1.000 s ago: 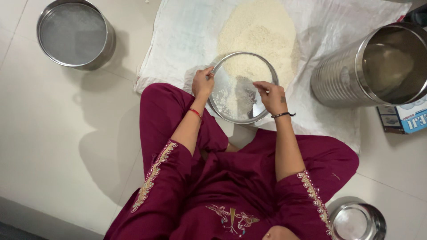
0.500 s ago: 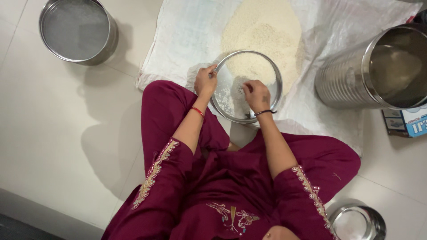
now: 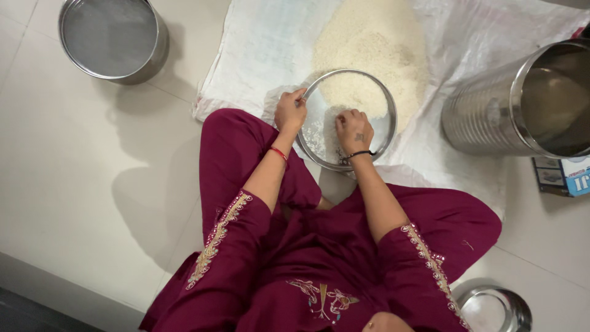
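The round steel plate (image 3: 381, 123) sits on the white sack cloth (image 3: 258, 49) on the floor, just in front of the person's crossed legs, its far part over the heap of rice (image 3: 375, 43), so spilled grains land on cloth. The left hand (image 3: 291, 112) pinches the plate's left rim, steadying it. The right hand (image 3: 353, 131) lies inside, fingers curled down into the rice there. A steel drum (image 3: 479, 117) stands right, a steel pot (image 3: 110, 40) far left.
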